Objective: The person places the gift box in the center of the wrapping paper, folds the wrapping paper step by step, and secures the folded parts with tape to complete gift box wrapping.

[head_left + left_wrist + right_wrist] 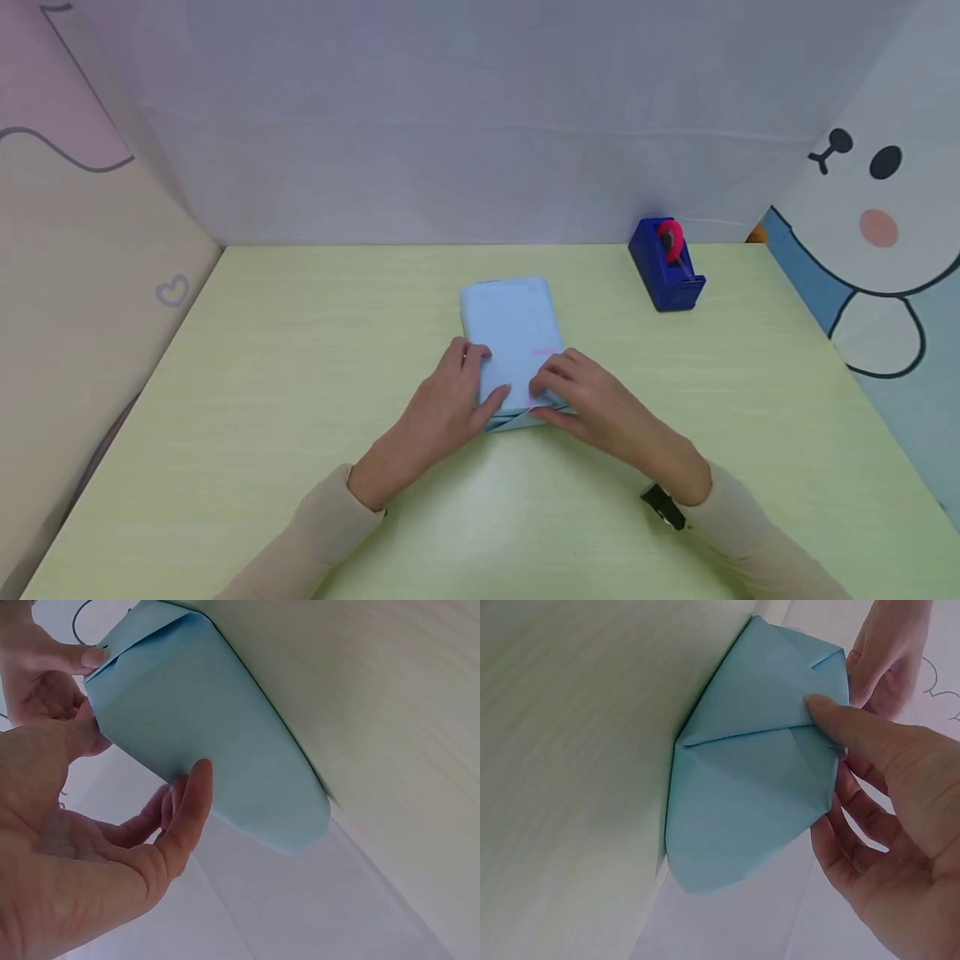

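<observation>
A box-shaped package wrapped in light blue paper (513, 325) lies on the table, with small pink strips on its top. My left hand (450, 400) holds its left side, with bent fingers along the upper edge and side and the thumb at the near end. Seen from the left wrist, one fingertip of the left hand (112, 847) presses the package's side face (202, 727). At the near end, my right hand (588, 400) pinches the folded paper flap (761, 682): its thumb presses the end face while the fingers curl over the top edge.
A dark blue tape dispenser (663, 271) with a pink roll stands at the back right of the pale table (300, 333). Fabric panels (480, 125) rise along the back and both sides. A black strap piece (663, 506) shows at the right wrist.
</observation>
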The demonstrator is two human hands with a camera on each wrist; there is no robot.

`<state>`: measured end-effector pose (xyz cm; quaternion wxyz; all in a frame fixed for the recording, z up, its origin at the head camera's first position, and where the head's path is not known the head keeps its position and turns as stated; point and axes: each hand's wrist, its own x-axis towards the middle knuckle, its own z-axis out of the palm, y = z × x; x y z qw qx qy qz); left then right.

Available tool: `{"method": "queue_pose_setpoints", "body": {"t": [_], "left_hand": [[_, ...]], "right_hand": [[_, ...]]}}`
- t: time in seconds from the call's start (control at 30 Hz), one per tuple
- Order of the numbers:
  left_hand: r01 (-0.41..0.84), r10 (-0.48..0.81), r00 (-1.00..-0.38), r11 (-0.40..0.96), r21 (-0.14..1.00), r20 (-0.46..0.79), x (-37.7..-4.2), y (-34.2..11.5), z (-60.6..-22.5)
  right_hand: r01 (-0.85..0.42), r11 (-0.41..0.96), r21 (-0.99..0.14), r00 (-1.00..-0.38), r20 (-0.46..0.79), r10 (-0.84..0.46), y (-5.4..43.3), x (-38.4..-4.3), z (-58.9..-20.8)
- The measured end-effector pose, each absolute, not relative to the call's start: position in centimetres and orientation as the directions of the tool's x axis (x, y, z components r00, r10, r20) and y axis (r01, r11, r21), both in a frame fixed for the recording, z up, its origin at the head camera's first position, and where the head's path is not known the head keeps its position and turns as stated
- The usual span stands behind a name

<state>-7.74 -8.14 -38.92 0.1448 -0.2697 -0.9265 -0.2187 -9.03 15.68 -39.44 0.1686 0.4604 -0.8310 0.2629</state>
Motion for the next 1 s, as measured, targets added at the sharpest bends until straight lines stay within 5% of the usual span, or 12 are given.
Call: {"method": "queue_pose_setpoints", "body": {"t": [0.23, 0.6, 0.7, 0.8, 1.0], "left_hand": [[0.438, 0.373, -0.899, 0.763, 0.476, 0.230, -7.7, -8.1, -38.4], [0.254, 0.383, -0.921, 0.726, 0.639, -0.069, -8.2, -8.4, -38.1], [0.225, 0.393, -0.913, 0.706, 0.672, -0.108, -8.3, -8.4, -38.1], [0.221, 0.404, -0.908, 0.684, 0.695, -0.109, -8.4, -8.5, -38.2], [0.224, 0.409, -0.907, 0.670, 0.708, -0.100, -8.4, -8.7, -38.2]], "right_hand": [[-0.849, 0.481, -0.218, -0.519, 0.515, -0.682, 15.5, -8.8, -39.6], [-0.779, 0.509, -0.366, -0.621, 0.555, -0.553, 16.2, -9.3, -39.5], [-0.656, 0.603, -0.454, -0.752, 0.461, -0.471, 16.3, -9.2, -39.3], [-0.467, 0.667, -0.581, -0.881, 0.241, -0.406, 16.6, -9.1, -39.0], [-0.284, 0.608, -0.741, -0.906, 0.000, -0.424, 16.9, -9.5, -38.8]]}}
